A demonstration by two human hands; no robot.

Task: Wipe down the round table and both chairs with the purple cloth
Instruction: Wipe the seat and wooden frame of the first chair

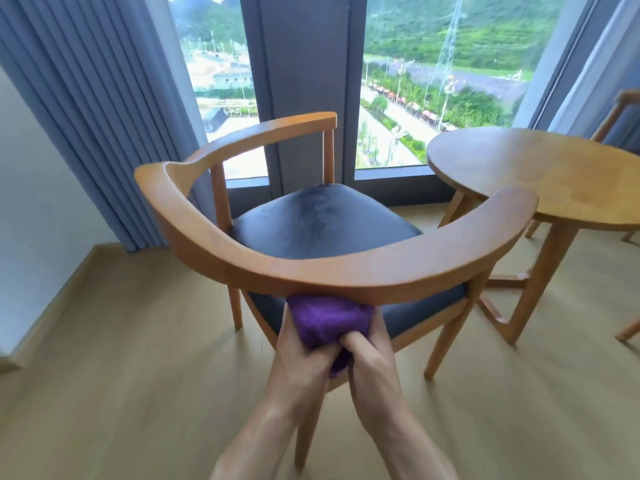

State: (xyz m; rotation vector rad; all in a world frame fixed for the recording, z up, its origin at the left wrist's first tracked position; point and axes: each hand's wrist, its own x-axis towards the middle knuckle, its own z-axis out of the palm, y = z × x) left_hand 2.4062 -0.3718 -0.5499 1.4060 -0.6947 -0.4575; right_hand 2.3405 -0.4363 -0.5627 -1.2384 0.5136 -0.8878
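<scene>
Hands (pixel 304 355) gripping purple cloth (pixel 329 320), under chair (pixel 346 271) backrest

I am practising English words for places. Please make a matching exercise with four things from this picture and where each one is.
Things:
1. purple cloth
2. round table
3. curtain
4. dark seat cushion

Places:
A. hanging at the left beside the window
B. right of the near chair
C. held by both hands under the chair's backrest
D. inside the chair's curved wooden frame

Pairs: 1-C, 2-B, 3-A, 4-D
</scene>
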